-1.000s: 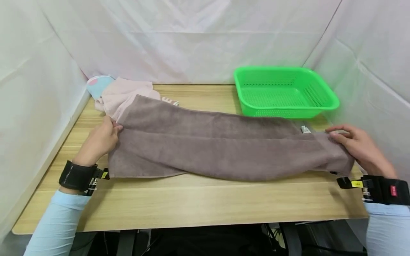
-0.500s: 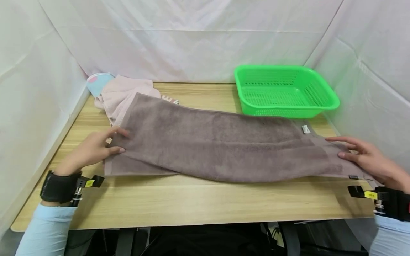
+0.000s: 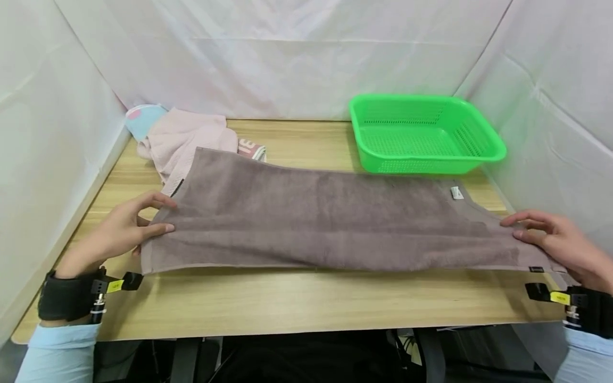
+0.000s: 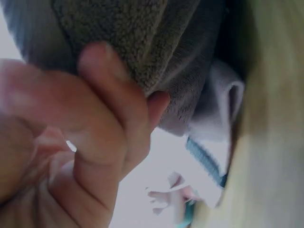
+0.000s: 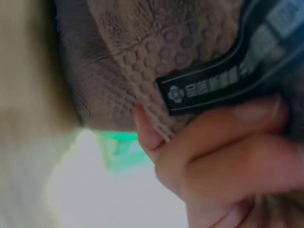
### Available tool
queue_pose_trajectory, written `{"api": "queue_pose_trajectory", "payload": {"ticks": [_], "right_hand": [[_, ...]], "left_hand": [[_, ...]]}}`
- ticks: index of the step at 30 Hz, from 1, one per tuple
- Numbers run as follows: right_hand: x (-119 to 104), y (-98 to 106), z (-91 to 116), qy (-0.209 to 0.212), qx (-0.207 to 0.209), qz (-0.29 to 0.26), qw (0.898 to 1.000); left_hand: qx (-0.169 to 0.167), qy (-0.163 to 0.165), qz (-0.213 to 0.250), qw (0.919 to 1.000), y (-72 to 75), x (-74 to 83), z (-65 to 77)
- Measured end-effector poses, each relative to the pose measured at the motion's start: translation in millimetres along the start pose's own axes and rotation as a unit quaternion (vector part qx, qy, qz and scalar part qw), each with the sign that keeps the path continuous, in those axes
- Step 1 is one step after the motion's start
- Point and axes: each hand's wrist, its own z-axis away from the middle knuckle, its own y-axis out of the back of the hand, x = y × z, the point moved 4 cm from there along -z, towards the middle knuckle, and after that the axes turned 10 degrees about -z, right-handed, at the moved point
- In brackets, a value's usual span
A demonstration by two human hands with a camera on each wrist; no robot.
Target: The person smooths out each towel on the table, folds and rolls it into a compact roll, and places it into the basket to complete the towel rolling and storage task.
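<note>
Stretching from left fingers to right fingers lies a towel.

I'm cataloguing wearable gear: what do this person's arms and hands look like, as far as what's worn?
The left hand and right hand are ungloved, with plain light-blue fabric sleeves. Each wears a wide black wrist band carrying a small black camera-like block beside a yellow label.

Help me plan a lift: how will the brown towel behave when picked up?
The brown towel will likely flop, given its soft creases. It probably won't slip easily, since its surface looks nubbly up close.
</note>
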Motion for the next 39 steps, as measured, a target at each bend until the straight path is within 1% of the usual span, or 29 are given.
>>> {"api": "queue_pose_trajectory", "payload": {"ticks": [1, 2, 4, 6, 7, 8, 9, 12, 15, 17, 21, 24, 26, 28, 30, 33, 37, 39], "right_hand": [[-2.3, 0.6, -0.7, 0.001, 0.0, 0.01, 1.0], [-4.3, -0.1, -1.3, 0.0, -0.012, 0.027, 1.0], [-5.6, -3.8, -1.7, -0.012, -0.058, 0.049, 0.997], [-3.0, -8.6, -1.3, -0.036, -0.103, 0.043, 0.993], [-0.2, -10.9, -1.3, -0.047, -0.119, 0.034, 0.991], [2.9, -12.7, -1.4, -0.062, -0.13, 0.026, 0.989], [5.2, -13.6, -1.7, -0.074, -0.138, 0.022, 0.987], [7.9, -9.2, -6.2, -0.079, -0.134, 0.033, 0.987], [-0.7, -1.1, -18.7, -0.06, -0.131, 0.065, 0.987], [-9.6, 4.0, -32.0, -0.044, -0.13, 0.076, 0.988], [-32.5, 9.4, -63.4, 0.018, -0.134, 0.07, 0.988], [-49.2, 7.5, -89.9, 0.046, -0.133, 0.085, 0.986], [-57.4, 3.6, -108.4, 0.044, -0.129, 0.107, 0.985], [-61.0, -1.0, -126.1, 0.046, -0.124, 0.127, 0.983], [-61.2, -6.5, -141.7, 0.048, -0.113, 0.139, 0.983], [-57.1, -15.0, -158.4, 0.065, -0.089, 0.16, 0.981], [-51.0, -21.1, -166.9, 0.099, -0.058, 0.196, 0.974], [-49.2, -20.5, -167.3, 0.113, -0.043, 0.221, 0.968]], "left_hand": [[-0.005, -0.002, -0.004, 1.0, 0.3, 0.3, 0.2], [-0.02, -0.005, -0.007, 0.9998, -0.4, 0.2, 0.6], [-0.061, -0.002, -0.007, 0.9981, -5.0, -1.7, 2.5], [-0.094, 0.002, 0.001, 0.9956, -10.7, -4.9, 4.3], [-0.1, 0.002, 0.0, 0.995, -12.5, -6.6, 4.4], [-0.101, 0.001, -0.002, 0.9949, -13.1, -7.6, 4.2], [-0.097, 0.001, -0.017, 0.9952, -12.5, -9.0, 2.9], [-0.067, -0.01, -0.083, 0.9943, -5.5, -9.1, -6.2], [-0.037, -0.024, -0.148, 0.988, 6.8, -2.2, -22.4], [-0.022, -0.045, -0.162, 0.9855, 15.5, 5.9, -37.6], [0.005, -0.076, -0.195, 0.9778, 30.1, 21.6, -77.3], [0.028, -0.083, -0.219, 0.9719, 35.2, 26.7, -106.8], [0.034, -0.087, -0.235, 0.9676, 36.6, 26.5, -125.1], [0.033, -0.087, -0.243, 0.9656, 35.7, 24.8, -139.7], [0.032, -0.086, -0.252, 0.9634, 34.5, 21.9, -150.6], [0.03, -0.08, -0.26, 0.9617, 33.1, 17.8, -160.4], [0.03, -0.082, -0.275, 0.9576, 32.5, 15.0, -168.6], [0.027, -0.081, -0.282, 0.9556, 32.1, 15.1, -171.2]]}}
